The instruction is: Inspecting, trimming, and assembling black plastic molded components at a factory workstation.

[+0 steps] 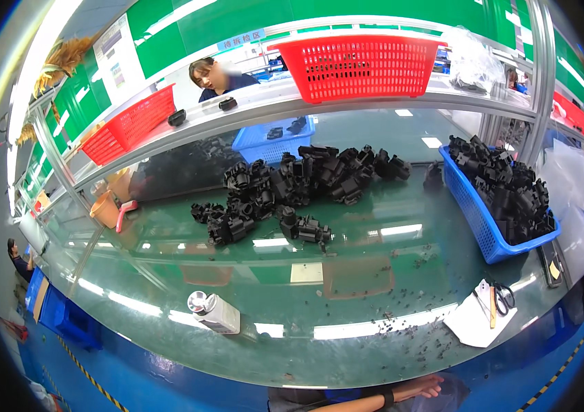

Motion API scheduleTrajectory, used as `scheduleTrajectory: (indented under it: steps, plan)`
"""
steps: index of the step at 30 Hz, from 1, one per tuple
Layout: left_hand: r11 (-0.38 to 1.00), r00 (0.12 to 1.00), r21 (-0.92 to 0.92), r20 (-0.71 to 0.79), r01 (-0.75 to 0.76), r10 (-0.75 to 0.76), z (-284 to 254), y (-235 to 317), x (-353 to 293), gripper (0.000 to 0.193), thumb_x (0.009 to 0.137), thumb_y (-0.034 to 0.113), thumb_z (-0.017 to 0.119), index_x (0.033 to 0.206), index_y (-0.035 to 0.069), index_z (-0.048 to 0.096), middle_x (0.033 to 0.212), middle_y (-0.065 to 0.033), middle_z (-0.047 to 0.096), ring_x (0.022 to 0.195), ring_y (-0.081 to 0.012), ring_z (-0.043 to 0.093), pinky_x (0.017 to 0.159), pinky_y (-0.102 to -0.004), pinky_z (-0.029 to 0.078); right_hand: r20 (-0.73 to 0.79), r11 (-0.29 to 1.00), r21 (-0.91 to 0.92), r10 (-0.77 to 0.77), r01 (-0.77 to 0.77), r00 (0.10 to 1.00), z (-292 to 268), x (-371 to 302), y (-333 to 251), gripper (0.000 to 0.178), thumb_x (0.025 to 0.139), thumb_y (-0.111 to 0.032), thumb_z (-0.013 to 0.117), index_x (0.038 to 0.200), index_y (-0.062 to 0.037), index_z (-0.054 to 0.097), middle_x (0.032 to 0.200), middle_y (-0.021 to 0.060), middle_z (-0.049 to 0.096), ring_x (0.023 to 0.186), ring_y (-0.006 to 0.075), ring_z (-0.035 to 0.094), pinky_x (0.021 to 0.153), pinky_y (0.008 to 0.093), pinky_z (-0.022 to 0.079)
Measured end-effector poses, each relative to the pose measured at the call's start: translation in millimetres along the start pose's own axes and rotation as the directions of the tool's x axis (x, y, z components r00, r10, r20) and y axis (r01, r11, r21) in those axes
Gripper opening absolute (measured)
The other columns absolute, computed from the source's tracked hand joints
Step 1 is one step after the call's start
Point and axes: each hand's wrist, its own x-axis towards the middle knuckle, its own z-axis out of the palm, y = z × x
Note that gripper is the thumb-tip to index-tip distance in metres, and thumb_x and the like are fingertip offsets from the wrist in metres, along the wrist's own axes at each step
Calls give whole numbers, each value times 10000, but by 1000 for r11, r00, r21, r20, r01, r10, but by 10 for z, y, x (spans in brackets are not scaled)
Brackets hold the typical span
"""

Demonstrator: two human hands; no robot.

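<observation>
At the lower edge, my left hand (419,387), with a black band at the wrist, reaches across to the right. Its fingers look loosely stretched and apart, beside what seems to be a clear plastic bag (454,394). My right hand is out of sight. Scissors (504,299) with black handles and a thin tan-handled tool (492,309) lie on a white sheet (469,328) at the table's right front. A white bottle with a metal top (220,315) stands left of centre. Farther back, black plastic parts (271,184) form a heap, with a few lying in front.
A blue basket (488,237) full of black parts stands at right. Behind the heap sits another blue basket (264,147). Red baskets (367,69) rest on the shelf, where a person (220,82) is beyond. Small black bits (409,329) litter the green table (148,275).
</observation>
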Motion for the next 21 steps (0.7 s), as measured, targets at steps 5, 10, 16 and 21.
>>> scheduleTrajectory:
  steps: [5, 10, 16, 21]
  plan:
    - [998, 999, -65, 37, 9, -7, -77, -63, 36, 377, 926, 332, 476, 1154, 33, 504, 955, -64, 617, 800, -110, 623, 661, -205, 506, -61, 995, 64, -66, 70, 996, -67, -52, -84, 163, 787, -145, 533, 858, -8, 583, 734, 57, 567, 637, 162, 533, 577, 253, 432]
    - [999, 1000, -33, 29, -12, 13, -100, -68, 38, 392, 924, 330, 481, 1167, 22, 486, 956, -70, 616, 800, -115, 625, 647, -179, 501, -303, 938, 154, -255, 312, 918, -383, -163, -561, 150, 782, -147, 524, 830, -17, 585, 696, 50, 560, 594, 159, 528, 542, 248, 431]
    - [999, 999, -36, 38, 37, -36, -84, -48, 55, 363, 938, 297, 461, 1188, 34, 468, 955, -59, 611, 807, -109, 621, 670, -201, 511, -602, 743, 140, -462, 655, 652, -1268, -21, -1516, 141, 777, -148, 513, 795, -29, 586, 650, 42, 552, 543, 155, 522, 500, 242, 430]
    - [996, 999, -95, 47, 1, 4, -125, -80, 68, 367, 932, 312, 467, 1187, 48, 463, 930, -40, 603, 788, -99, 612, 666, -199, 504, -669, 686, 132, -471, 716, 575, -1857, 334, -2005, 139, 772, -149, 503, 766, -39, 588, 612, 34, 545, 500, 152, 518, 464, 236, 430]
